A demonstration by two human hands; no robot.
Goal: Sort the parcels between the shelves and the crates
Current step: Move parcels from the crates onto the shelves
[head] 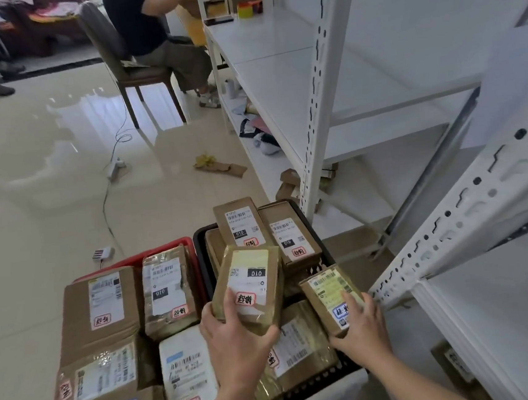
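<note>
My left hand (pixel 235 347) grips a taped brown parcel (pixel 253 275) with a white "010" label and a red-framed sticker, held tilted above the black crate (pixel 199 238). My right hand (pixel 360 330) grips a smaller brown parcel (pixel 328 293) with a yellow-green label and a blue-framed sticker, at the crate's right side. Several more labelled parcels (pixel 283 235) lie in the black crate. The red crate (pixel 164 247) to its left holds several parcels (pixel 166 289) too. White metal shelves (pixel 280 79) stand to the right.
A person sits on a chair (pixel 120 62) at the back by the shelf end. A cable and power strip (pixel 114 167) cross the shiny floor. Cardboard scraps (pixel 221 168) lie near the shelves. A brown parcel (pixel 456 365) rests on the low shelf at right.
</note>
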